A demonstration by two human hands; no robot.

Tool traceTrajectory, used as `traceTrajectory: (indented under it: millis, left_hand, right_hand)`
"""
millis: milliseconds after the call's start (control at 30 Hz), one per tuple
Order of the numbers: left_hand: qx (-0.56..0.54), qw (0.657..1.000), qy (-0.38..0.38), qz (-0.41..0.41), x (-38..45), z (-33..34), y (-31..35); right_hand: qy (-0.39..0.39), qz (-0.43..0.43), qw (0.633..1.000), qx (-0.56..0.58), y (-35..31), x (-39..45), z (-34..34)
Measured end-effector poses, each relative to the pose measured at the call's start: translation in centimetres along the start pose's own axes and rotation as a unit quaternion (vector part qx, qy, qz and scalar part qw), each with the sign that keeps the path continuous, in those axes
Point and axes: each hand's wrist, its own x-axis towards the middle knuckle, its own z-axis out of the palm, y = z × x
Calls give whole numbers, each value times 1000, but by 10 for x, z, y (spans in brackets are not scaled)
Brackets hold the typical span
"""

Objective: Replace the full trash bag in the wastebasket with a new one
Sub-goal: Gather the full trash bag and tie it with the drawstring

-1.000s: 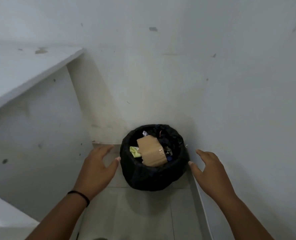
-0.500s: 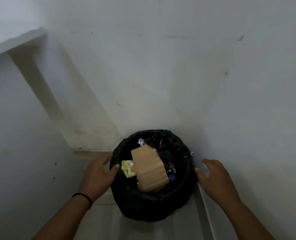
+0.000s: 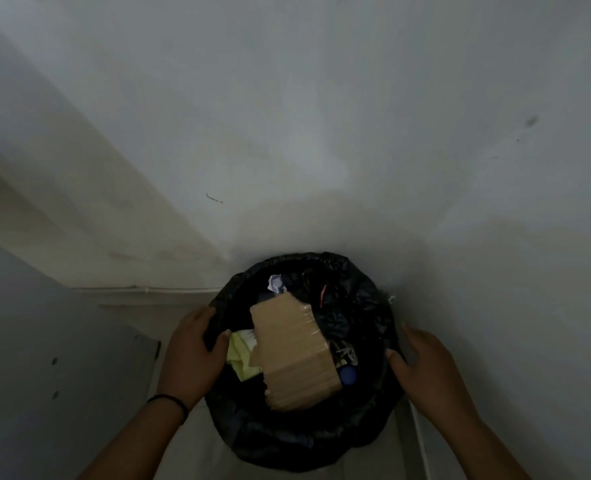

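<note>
We have closed in on the wastebasket point(image 3: 304, 441), which stands on the floor in the wall corner and now fills more of the view than a second ago. Our hands, then spread and held clear of it, have reached the rim. The left hand point(image 3: 192, 355) curls over the bag point(image 3: 356, 327) edge, thumb inside, grasping it. The right hand point(image 3: 422, 365) lies against the opposite rim, fingers nearly straight, not yet gripping. Cardboard point(image 3: 294, 351) and paper point(image 3: 240, 355) top the full bag. We judge that lifting the liner out comes next.
</note>
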Motion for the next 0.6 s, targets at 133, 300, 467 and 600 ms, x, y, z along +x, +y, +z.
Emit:
traceTrajectory:
  millis: [133,300,467,600]
  left_hand:
    - [-24,999,25,7,-6,15,-16]
    - [-99,994,36,-1,-25,40,-49]
    - [-155,987,42,-28,-35,52,-68]
    - [-178,982,35,-48,-39,49,-71]
  right_hand:
    - [1,75,996,41,8,-3,25]
    - [0,96,984,148,19,-24,58]
    - [63,48,983,164,31,-33,80]
    - [86,47,980,170,34,-38,82]
